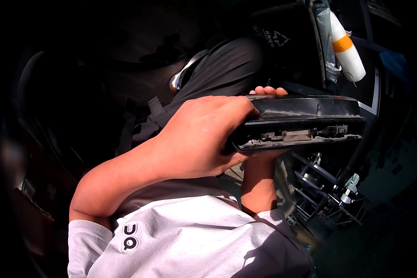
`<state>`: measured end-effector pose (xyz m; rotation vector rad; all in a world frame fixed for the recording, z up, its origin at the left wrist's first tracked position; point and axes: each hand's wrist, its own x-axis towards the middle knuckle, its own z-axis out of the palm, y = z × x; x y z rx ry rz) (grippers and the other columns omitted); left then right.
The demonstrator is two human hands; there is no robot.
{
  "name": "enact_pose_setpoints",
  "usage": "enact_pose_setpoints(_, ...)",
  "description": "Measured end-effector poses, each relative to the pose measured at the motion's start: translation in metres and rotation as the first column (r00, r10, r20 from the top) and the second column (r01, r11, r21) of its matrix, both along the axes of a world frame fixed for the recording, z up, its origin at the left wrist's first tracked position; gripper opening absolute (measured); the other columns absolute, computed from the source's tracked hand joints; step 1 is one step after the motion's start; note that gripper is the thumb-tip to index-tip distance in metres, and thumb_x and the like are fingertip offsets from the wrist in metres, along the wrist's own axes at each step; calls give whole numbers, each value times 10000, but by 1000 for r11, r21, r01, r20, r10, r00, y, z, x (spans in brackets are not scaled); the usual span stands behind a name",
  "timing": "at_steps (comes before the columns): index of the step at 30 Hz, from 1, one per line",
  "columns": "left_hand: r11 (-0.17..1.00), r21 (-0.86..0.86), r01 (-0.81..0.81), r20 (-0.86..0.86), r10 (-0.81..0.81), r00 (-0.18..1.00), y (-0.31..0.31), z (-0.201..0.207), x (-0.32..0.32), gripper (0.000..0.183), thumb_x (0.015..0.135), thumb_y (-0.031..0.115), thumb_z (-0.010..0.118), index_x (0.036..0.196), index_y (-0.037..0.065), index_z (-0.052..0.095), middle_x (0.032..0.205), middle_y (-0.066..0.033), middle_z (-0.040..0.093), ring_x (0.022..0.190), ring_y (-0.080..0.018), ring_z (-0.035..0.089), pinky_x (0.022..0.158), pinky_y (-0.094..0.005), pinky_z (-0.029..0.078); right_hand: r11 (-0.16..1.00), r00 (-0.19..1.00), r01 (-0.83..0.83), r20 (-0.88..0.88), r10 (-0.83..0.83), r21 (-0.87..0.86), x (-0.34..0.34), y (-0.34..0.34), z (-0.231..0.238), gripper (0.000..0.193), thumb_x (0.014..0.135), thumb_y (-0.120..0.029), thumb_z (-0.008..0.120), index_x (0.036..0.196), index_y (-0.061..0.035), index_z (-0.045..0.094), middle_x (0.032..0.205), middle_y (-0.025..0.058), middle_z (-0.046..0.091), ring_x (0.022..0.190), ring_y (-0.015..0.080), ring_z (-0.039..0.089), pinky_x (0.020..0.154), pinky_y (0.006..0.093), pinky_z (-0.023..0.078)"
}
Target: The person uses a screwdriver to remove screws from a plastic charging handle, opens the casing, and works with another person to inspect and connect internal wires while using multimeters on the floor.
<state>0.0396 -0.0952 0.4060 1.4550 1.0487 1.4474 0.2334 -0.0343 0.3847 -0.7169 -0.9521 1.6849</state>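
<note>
Both of my hands hold a flat black plastic casing (pixel 310 111), well out in front of my chest and to the right. Dust covers the casing, and a long recess with small fittings and pale dirt runs along the edge facing me. My left hand (pixel 208 132) is closed round its left end, the thumb hidden from view. From below and behind, my right hand (pixel 268 91) supports it; only the fingertips show above the top edge, with the wrist beneath. The casing covers the rest of that hand.
Beyond the casing stands a black bin (pixel 287 51) lined with a grey plastic bag (pixel 327 46). Beside it is a white cylinder with an orange band (pixel 346 46). Dark metal framework (pixel 317 180) lies below right. My trouser leg (pixel 227 69) is behind my left hand. Deep shadow hides the far left.
</note>
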Motion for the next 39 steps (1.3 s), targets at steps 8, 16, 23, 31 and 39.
enact_pose_setpoints(8,996,-80,38,-1,-38,999,-1,6,-1,550,611,49,849,1098,17,594,908,-131,647,831,-313,660,705,-368,524,995,995,-90,51,88,39,5,7,-5,682,963,-559,489,1352,2,482,1294,186,587,1241,317,552,1091,464,409)
enact_pose_setpoints(16,989,-114,90,10,-89,996,-2,9,-2,578,607,32,815,1132,14,575,930,-139,640,865,-333,656,725,-382,522,994,997,-56,-55,51,-93,8,0,-11,802,933,-623,492,1409,17,407,1347,225,525,1280,355,501,1113,466,381)
enact_pose_setpoints(23,978,-149,147,201,-116,973,-3,9,-4,322,813,135,707,1054,-38,580,798,-132,628,710,-224,646,641,-317,501,984,999,-43,-40,37,-171,6,1,-4,833,913,-647,519,1381,36,431,1314,234,548,1265,362,517,1111,467,385)
enact_pose_setpoints(31,735,-458,500,522,-233,821,2,16,-16,261,957,223,567,884,-28,564,674,-6,545,624,-63,478,554,-252,404,969,983,-147,-139,120,-200,5,8,0,744,966,-583,387,1332,54,505,1246,241,614,1181,364,592,1083,462,426)
enact_pose_setpoints(39,744,-408,529,549,-263,793,2,9,-15,358,981,317,598,846,-14,585,694,-2,570,632,-55,506,547,-230,399,963,981,-149,-156,115,-225,7,11,7,723,965,-559,403,1327,60,497,1262,243,599,1198,356,579,1103,458,412)
